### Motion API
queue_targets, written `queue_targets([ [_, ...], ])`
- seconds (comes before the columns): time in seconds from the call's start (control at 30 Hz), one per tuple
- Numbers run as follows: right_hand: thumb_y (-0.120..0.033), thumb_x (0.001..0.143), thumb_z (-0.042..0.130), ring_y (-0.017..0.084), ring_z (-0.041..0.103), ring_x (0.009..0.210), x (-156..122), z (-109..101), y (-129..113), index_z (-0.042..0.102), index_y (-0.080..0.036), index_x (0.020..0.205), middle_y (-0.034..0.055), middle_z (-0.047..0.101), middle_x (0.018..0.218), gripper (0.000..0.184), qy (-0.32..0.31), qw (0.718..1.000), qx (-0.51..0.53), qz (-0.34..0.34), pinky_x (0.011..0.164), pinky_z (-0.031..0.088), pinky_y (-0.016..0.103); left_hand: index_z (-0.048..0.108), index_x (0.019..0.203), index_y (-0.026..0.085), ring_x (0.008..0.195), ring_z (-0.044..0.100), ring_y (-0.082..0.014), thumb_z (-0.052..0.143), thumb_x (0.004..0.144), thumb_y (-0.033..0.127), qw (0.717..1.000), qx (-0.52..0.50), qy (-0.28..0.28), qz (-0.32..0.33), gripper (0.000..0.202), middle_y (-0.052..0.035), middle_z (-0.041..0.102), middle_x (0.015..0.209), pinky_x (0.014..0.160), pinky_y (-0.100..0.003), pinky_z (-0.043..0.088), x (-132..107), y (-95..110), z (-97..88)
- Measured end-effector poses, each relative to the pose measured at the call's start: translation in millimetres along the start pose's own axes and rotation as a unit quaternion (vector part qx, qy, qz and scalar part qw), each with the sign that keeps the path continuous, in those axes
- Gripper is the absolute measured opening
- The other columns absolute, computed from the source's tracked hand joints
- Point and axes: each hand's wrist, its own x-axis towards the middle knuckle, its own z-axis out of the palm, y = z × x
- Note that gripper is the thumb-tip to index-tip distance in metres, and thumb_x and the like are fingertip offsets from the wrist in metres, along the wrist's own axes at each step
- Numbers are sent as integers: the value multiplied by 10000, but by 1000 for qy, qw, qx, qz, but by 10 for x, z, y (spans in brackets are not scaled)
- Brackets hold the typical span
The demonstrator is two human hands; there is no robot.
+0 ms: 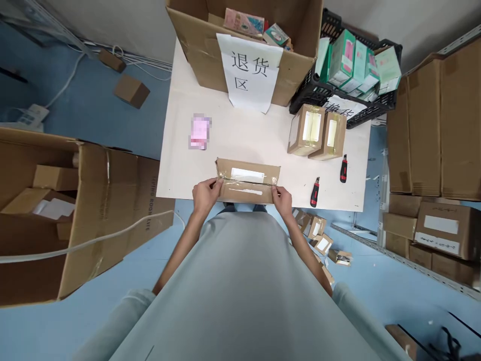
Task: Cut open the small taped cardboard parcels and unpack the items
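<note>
A flat taped cardboard parcel (247,180) with a white label lies at the near edge of the white table (225,135). My left hand (205,194) grips its left end, fingers curled round the edge. My right hand (282,199) holds its right end, fingers pinched on the corner. Two red-and-black utility knives (314,192) (343,169) lie on the table to the right of my right hand.
Two small taped boxes (316,131) stand at the right back. A big open carton with a paper sign (250,70) and a black crate of green boxes (353,65) sit behind. A pink item (199,131) lies left. Cartons stand on the floor either side.
</note>
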Motion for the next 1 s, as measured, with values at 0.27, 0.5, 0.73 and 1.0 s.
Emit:
queue_targets([
  [0.27, -849, 1067, 331, 273, 695, 880, 25, -193, -19, 697, -228, 861, 124, 807, 906, 750, 70, 997, 3, 15, 908, 594, 391, 879, 1283, 239, 1241, 806, -337, 630, 1072, 478, 991, -50, -97, 73, 404, -90, 883, 1272, 1111, -410, 590, 220, 45, 88],
  [0.5, -826, 907, 750, 341, 679, 1437, -148, -79, 119, 706, -205, 1563, 163, 704, 1632, 904, 59, 977, 202, 41, 1236, 560, 493, 550, 1716, 173, 1599, 577, -400, 976, 783, 506, 957, -163, -196, 141, 1079, -206, 549, 1769, 1303, -486, 509, 368, -462, 274],
  [0.73, -718, 712, 944, 396, 679, 1435, -299, 288, 501, 666, -295, 1609, 154, 723, 1576, 1031, 24, 966, 235, 103, 1176, 603, 597, 482, 1751, 181, 1552, 614, -442, 981, 758, 355, 968, -159, -181, 72, 1125, -241, 552, 1754, 1263, -563, 539, 389, -709, 643],
  [1.0, -585, 819, 877, 344, 662, 1433, -5, 318, 676, 695, -282, 1583, 136, 718, 1590, 842, 15, 970, 230, 74, 1184, 598, 587, 739, 1494, 212, 1465, 682, -385, 842, 744, 218, 973, -182, -112, 84, 757, -136, 743, 1564, 1272, -526, 539, 387, -477, 673],
])
